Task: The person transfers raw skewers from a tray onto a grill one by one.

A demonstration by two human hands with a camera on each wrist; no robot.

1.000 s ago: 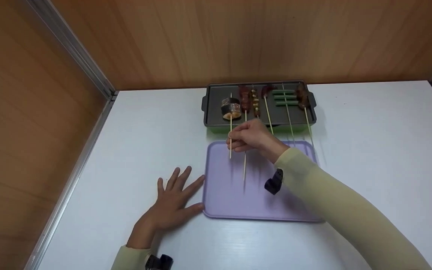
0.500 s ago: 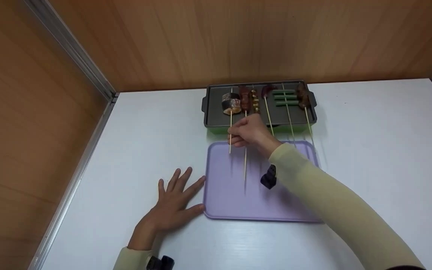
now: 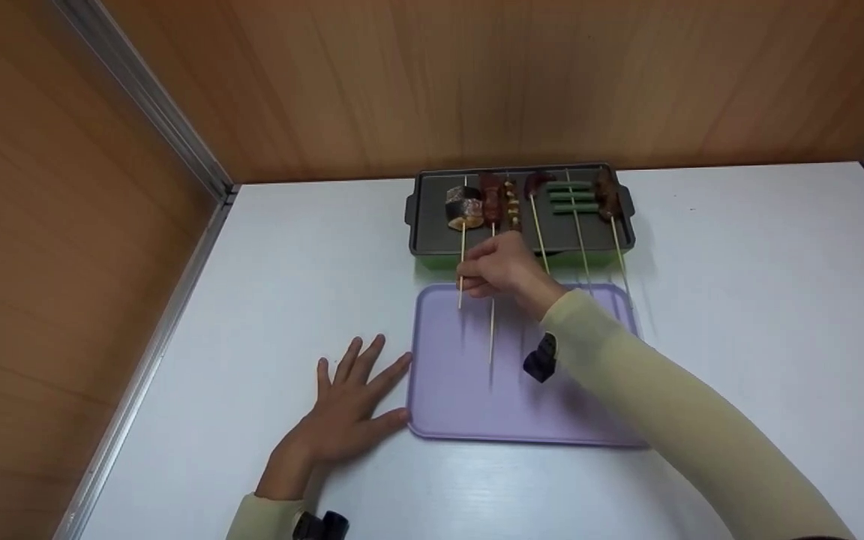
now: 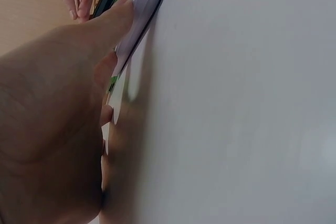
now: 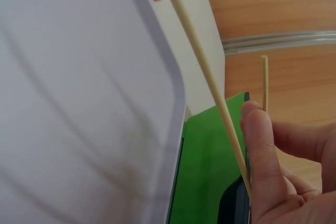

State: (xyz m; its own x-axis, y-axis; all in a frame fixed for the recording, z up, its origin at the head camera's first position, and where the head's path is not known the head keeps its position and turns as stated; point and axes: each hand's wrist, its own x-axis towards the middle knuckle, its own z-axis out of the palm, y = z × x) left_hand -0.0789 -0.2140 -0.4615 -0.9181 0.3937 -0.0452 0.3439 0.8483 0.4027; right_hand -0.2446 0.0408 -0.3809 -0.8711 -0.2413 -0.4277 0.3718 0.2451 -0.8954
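In the head view my right hand pinches the thin wooden stick of a skewer with a chunky, dark-banded piece of food. That food lies over the left end of a dark grill plate on a green base. The stick's free end pokes out past my fingers in the right wrist view. My left hand rests spread on the white table, its thumb and index fingertip at the left edge of a purple tray.
Right beside the held skewer lies a reddish-brown meat skewer, its stick reaching out over the tray. Farther right on the grill are several more, including a green vegetable skewer and a brown one. A wooden wall stands behind.
My right hand has shifted slightly away from me, carrying the dark-banded skewer a little farther back over the grill, then stayed nearly still. The left hand keeps its place by the tray.
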